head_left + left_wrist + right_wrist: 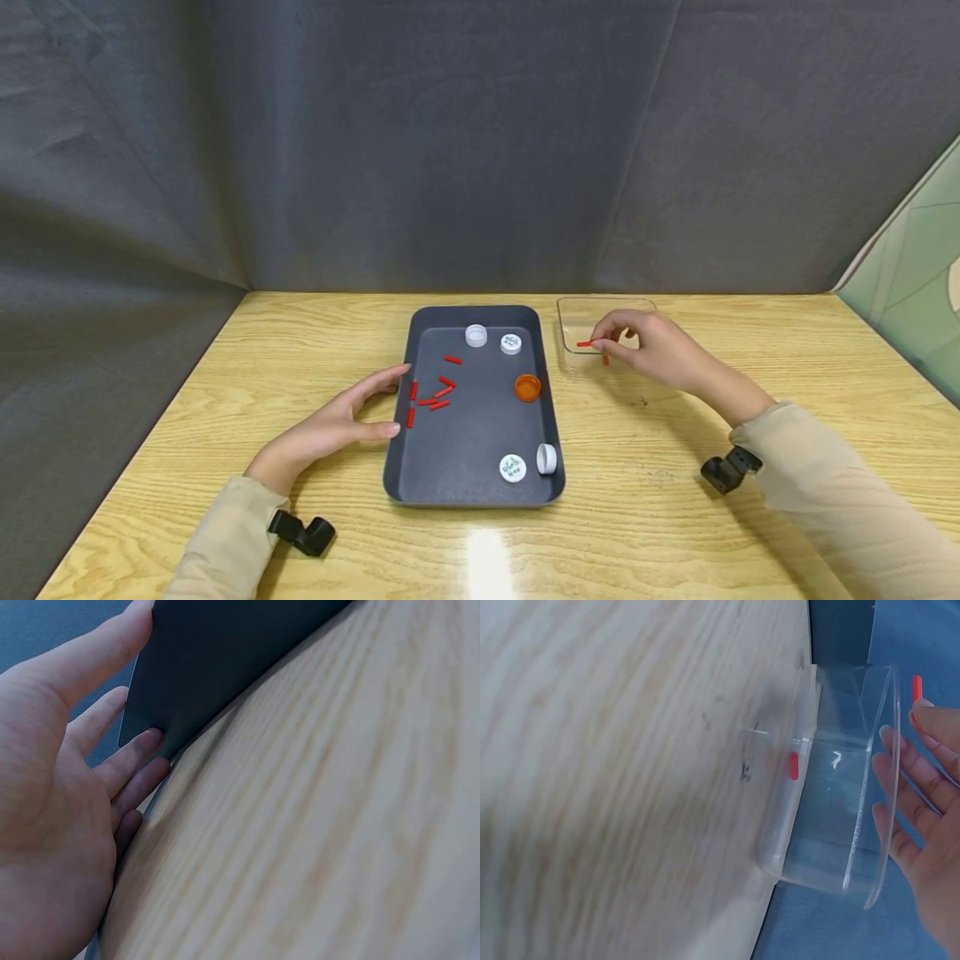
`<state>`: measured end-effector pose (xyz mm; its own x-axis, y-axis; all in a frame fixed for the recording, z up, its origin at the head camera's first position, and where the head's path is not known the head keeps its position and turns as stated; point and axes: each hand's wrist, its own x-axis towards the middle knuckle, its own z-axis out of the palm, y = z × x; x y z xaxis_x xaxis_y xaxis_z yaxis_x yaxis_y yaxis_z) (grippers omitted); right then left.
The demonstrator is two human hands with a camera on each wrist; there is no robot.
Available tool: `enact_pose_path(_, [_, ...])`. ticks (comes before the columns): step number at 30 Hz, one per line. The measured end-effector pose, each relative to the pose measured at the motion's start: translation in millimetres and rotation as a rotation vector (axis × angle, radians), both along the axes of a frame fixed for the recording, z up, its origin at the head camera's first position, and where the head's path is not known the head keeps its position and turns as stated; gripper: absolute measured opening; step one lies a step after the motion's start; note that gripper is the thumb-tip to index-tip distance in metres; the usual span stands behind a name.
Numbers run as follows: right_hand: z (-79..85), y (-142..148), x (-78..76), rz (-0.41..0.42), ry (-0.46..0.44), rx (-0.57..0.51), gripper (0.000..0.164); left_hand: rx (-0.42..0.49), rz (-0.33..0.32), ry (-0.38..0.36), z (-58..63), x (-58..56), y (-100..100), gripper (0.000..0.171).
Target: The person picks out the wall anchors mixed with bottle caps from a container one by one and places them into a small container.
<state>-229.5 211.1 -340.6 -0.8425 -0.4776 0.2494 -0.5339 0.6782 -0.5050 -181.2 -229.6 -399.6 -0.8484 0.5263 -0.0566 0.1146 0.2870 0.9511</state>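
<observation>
Between thumb and fingertip, my right hand (637, 337) pinches a small red stick (584, 344) above a clear plastic box (558, 321). Another red stick (793, 766) lies inside that box. My left hand (333, 425) rests its fairly straight fingers and thumb against the left side of a dark grey tray (465, 492); the left wrist view shows the fingertips at the tray's outer wall (202, 667). Several red sticks (444, 392) lie scattered in the tray's left half.
Along the tray's right half are an orange cap (527, 387), a white ring-like cap (476, 336), a white cap standing on its edge (547, 459) and two white caps with green print, one near (513, 468), one far (511, 344). A grey curtain (450, 150) hangs behind the wooden table (315, 342).
</observation>
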Motion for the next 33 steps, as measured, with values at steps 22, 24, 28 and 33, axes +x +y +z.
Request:
enact_pose_path(22, [-9.9,4.3,-13.6,-0.018,-0.05,0.016,0.008,0.0,0.024,-0.033,0.8,1.3,0.4,0.079])
enact_pose_path(24, [-9.5,4.4,-13.1,-0.02,-0.045,0.007,0.009,0.004,0.024,-0.032,1.0,1.5,0.7,0.079])
enact_pose_path(28, [-8.4,3.1,-13.0,-0.014,-0.012,-0.033,0.01,0.018,0.021,-0.034,1.3,1.9,0.9,0.08])
enact_pose_path(33, [-5.8,-3.4,-12.6,0.019,0.047,-0.083,0.008,0.026,0.016,-0.03,1.0,2.5,0.9,0.08])
